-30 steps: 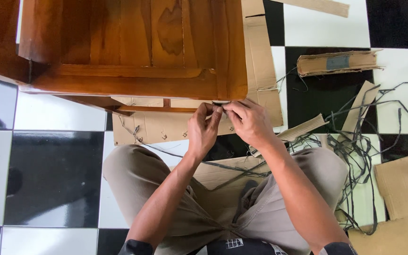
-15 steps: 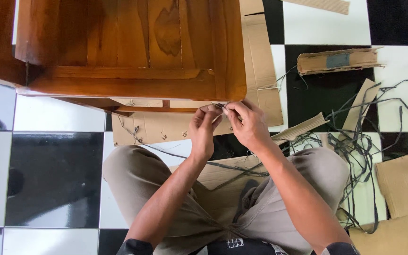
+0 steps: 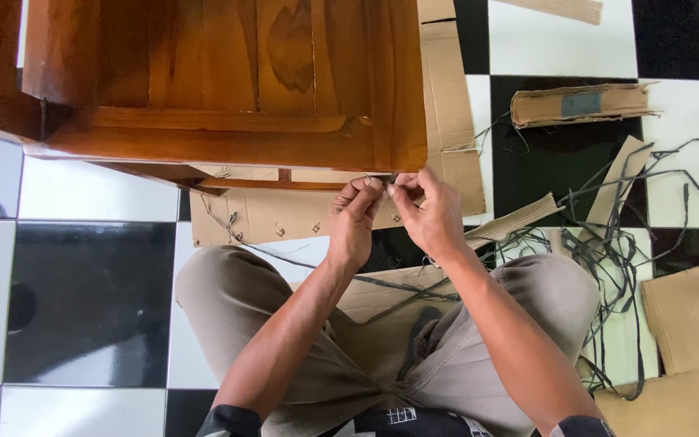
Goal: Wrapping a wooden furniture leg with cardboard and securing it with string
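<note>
Left hand (image 3: 355, 218) and right hand (image 3: 428, 214) meet at the lower edge of the wooden cabinet (image 3: 228, 81), fingertips pinching a thin dark strap (image 3: 388, 180) between them. Cardboard (image 3: 260, 214) lies underneath.

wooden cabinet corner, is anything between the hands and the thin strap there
Nothing visible. Both the left hand and right hand already pinch the thin dark strap at the wooden cabinet lower corner, above the cardboard.

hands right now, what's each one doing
Left hand: fingers pinched shut on a thin dark strap at the wooden cabinet corner.
Right hand: pinched shut on the same strap.
</note>
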